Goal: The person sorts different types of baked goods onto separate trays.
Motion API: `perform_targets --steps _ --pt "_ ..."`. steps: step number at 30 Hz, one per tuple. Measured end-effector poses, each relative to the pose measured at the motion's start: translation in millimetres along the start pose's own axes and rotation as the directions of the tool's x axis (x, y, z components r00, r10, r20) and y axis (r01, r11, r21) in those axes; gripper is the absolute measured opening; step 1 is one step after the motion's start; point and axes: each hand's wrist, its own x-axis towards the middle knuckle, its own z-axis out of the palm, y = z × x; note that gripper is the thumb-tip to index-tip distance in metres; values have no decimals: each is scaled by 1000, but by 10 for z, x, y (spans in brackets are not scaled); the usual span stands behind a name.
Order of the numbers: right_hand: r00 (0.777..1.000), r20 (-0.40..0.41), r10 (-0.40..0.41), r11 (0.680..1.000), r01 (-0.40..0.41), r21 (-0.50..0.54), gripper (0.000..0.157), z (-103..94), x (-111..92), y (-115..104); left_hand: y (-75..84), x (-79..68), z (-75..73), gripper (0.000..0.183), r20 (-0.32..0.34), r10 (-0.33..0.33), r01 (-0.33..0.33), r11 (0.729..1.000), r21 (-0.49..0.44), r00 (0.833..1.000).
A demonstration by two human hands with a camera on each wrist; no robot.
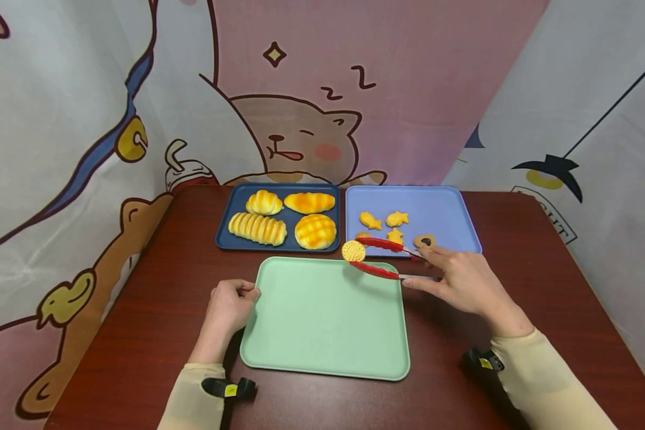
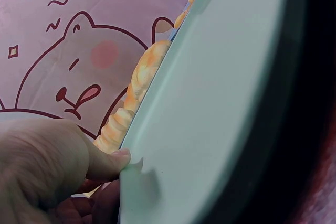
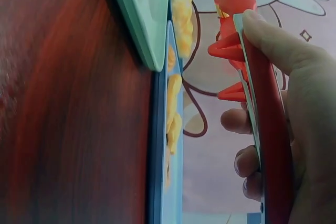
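My right hand (image 1: pixel 464 283) holds red-tipped metal tongs (image 1: pixel 376 270) from the right. Between the tong tips sits a round yellow cracker (image 1: pixel 353 251), held above the far edge of the light green tray (image 1: pixel 325 319). In the right wrist view, thumb and fingers grip the tongs' red handle (image 3: pixel 269 129). My left hand (image 1: pixel 228 306) pinches the green tray's left rim. The left wrist view has its thumb (image 2: pixel 107 163) on top of that rim, with the fingers partly hidden. No food lies on the green tray.
Behind stands a navy tray (image 1: pixel 223 239) with a croissant (image 1: pixel 264 203), a long bun (image 1: pixel 309 203), a ridged loaf (image 1: pixel 258 229) and a round bun (image 1: pixel 315 232). A periwinkle tray (image 1: pixel 435 206) carries several fish-shaped crackers (image 1: pixel 397 218) and a heart-centred cookie (image 1: pixel 424 240). A printed curtain hangs behind.
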Motion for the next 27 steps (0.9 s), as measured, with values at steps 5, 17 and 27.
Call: perform_targets --steps 5,17,27 --pt "999 -24 38 999 -39 -8 81 -2 24 112 0 4 -2 20 1 2 -2 1000 -1 1000" --pt "974 5 226 974 -225 -28 90 -53 29 384 -3 13 4 20 1 -3 3 1000 4 1000" --pt "949 17 314 949 -312 -51 92 -19 5 610 4 1 0 20 3 -6 6 1000 6 1000"
